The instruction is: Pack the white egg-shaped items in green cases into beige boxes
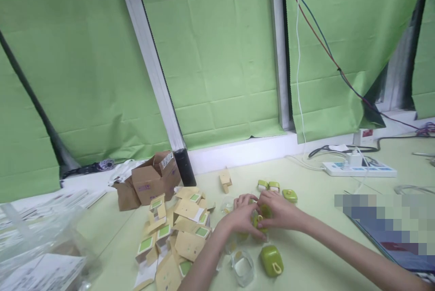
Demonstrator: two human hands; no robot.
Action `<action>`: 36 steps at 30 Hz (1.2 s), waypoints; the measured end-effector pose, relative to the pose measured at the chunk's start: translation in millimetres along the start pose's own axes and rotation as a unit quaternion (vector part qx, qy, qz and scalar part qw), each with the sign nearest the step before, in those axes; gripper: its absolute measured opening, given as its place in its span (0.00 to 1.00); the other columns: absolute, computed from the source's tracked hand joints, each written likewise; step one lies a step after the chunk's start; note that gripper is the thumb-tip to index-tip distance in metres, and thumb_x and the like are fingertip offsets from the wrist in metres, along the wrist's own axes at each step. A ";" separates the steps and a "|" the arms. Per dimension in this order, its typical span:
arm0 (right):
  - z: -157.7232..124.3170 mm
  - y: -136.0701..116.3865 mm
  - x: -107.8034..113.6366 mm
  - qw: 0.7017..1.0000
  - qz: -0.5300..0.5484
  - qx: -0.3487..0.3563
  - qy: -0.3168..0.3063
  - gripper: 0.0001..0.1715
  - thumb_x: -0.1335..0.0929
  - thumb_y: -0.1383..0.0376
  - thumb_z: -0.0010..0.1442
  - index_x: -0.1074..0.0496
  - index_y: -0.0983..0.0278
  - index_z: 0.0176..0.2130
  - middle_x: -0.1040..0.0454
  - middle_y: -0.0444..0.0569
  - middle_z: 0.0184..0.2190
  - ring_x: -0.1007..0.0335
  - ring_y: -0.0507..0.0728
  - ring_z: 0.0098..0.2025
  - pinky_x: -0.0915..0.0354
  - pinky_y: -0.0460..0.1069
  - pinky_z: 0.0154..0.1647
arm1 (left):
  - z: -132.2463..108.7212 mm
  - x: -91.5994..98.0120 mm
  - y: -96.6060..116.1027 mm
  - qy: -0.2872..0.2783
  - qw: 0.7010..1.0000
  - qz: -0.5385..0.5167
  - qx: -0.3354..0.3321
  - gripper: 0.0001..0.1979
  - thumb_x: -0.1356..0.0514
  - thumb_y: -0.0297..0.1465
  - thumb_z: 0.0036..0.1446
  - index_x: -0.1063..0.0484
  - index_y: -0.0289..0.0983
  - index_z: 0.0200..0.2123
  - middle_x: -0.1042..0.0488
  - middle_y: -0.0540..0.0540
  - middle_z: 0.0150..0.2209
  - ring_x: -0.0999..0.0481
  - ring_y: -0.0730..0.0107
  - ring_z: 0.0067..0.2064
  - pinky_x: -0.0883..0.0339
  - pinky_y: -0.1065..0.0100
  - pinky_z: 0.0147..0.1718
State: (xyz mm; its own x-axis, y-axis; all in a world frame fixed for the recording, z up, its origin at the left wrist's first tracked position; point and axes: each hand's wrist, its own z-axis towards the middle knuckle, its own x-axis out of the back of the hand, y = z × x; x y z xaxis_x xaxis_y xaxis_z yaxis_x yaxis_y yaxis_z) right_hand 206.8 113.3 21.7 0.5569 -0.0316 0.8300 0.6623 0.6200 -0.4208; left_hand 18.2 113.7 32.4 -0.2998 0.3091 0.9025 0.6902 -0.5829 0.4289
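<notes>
In the middle of the table, my left hand and my right hand meet around a small green case with a yellow loop. Both hands have their fingers curled against it, so much of it is hidden. Nearer to me lies another rounded green case with a pale yellow loop. To its left sits a clear plastic shell. Beyond my right hand are a flat green case and two small green-and-white cases. More clear plastic is partly covered by my left hand.
Opened tan cartons with green labels pile up left of my left arm. Behind them stand a brown cardboard box and a black cylinder. A power strip with cables lies back right, and a dark-edged screen front right. Plastic bags fill the left.
</notes>
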 end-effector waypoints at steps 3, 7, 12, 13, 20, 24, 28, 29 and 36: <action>-9.1 -15.1 -18.1 0.999 0.022 -0.022 0.022 0.10 0.31 0.61 0.52 0.33 0.63 0.24 0.29 0.47 0.27 0.33 0.58 0.34 0.38 0.51 0.34 | -2.6 -8.6 -1.3 0.022 0.999 -0.014 0.022 0.31 0.35 0.51 0.34 0.32 0.44 0.43 0.45 0.46 0.57 0.52 0.47 0.60 0.60 0.51 0.57; -13.1 -18.4 -15.3 0.997 0.055 -0.031 0.053 0.13 0.39 0.61 0.61 0.36 0.62 0.26 0.30 0.47 0.28 0.33 0.55 0.32 0.38 0.48 0.31 | -7.9 -12.6 0.2 0.005 0.999 -0.017 0.050 0.34 0.36 0.50 0.35 0.33 0.44 0.47 0.44 0.45 0.56 0.50 0.49 0.59 0.60 0.50 0.57; -23.5 -4.4 9.6 0.996 0.050 -0.049 0.059 0.14 0.41 0.59 0.62 0.38 0.61 0.27 0.31 0.44 0.24 0.35 0.54 0.27 0.40 0.47 0.26 | -8.3 -3.7 0.3 -0.003 0.998 -0.007 0.061 0.30 0.36 0.46 0.38 0.34 0.45 0.46 0.44 0.47 0.56 0.49 0.53 0.59 0.57 0.53 0.57; -26.9 -0.9 11.6 0.997 0.045 -0.050 0.046 0.13 0.38 0.60 0.60 0.38 0.61 0.25 0.32 0.43 0.22 0.36 0.53 0.25 0.41 0.46 0.25 | -5.8 -1.2 0.0 0.005 0.998 -0.004 0.068 0.27 0.38 0.45 0.42 0.35 0.45 0.47 0.42 0.47 0.55 0.46 0.56 0.57 0.54 0.55 0.56; -11.8 8.0 0.0 0.996 -0.006 -0.071 0.053 0.09 0.34 0.60 0.54 0.29 0.62 0.33 0.29 0.50 0.33 0.32 0.59 0.35 0.38 0.51 0.33 | 30.9 0.6 2.3 0.046 0.993 0.036 0.098 0.27 0.40 0.50 0.42 0.32 0.44 0.45 0.45 0.44 0.57 0.49 0.52 0.58 0.55 0.53 0.55; 8.2 4.5 -2.9 0.996 -0.008 -0.065 0.061 0.05 0.32 0.65 0.51 0.29 0.62 0.25 0.29 0.49 0.33 0.33 0.60 0.40 0.39 0.52 0.41 | 42.6 -0.8 2.8 0.038 0.994 0.059 0.090 0.27 0.37 0.52 0.37 0.29 0.44 0.39 0.42 0.46 0.56 0.47 0.52 0.57 0.54 0.53 0.54; -5.0 9.8 15.1 0.992 0.015 -0.087 0.089 0.14 0.42 0.62 0.62 0.30 0.61 0.33 0.27 0.49 0.34 0.31 0.56 0.36 0.37 0.49 0.35 | 38.9 1.7 -0.2 0.042 0.992 0.069 0.092 0.29 0.37 0.52 0.35 0.29 0.44 0.40 0.42 0.46 0.56 0.47 0.50 0.57 0.55 0.52 0.54; -12.7 13.3 21.8 0.991 0.019 -0.093 0.091 0.16 0.45 0.61 0.63 0.31 0.61 0.35 0.27 0.48 0.32 0.31 0.56 0.34 0.37 0.48 0.33 | 37.6 2.4 -0.1 0.045 0.992 0.067 0.093 0.30 0.37 0.52 0.36 0.30 0.44 0.42 0.43 0.45 0.56 0.47 0.50 0.57 0.54 0.52 0.54; -54.4 39.0 38.8 0.992 -0.009 -0.119 0.029 0.08 0.34 0.65 0.52 0.30 0.61 0.22 0.27 0.45 0.20 0.32 0.55 0.23 0.43 0.46 0.23 | 53.1 -3.3 26.5 0.045 0.994 0.055 0.085 0.24 0.43 0.52 0.43 0.29 0.45 0.40 0.42 0.47 0.53 0.47 0.52 0.56 0.53 0.54 0.54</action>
State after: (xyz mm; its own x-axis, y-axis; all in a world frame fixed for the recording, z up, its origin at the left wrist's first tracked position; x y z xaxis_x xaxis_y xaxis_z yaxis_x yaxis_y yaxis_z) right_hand 281.4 93.6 17.5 0.5674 -0.0893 0.8186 0.7680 0.4160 -0.4869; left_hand 72.4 137.2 38.7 -0.2689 0.1769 0.9468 0.8209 -0.4721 0.3214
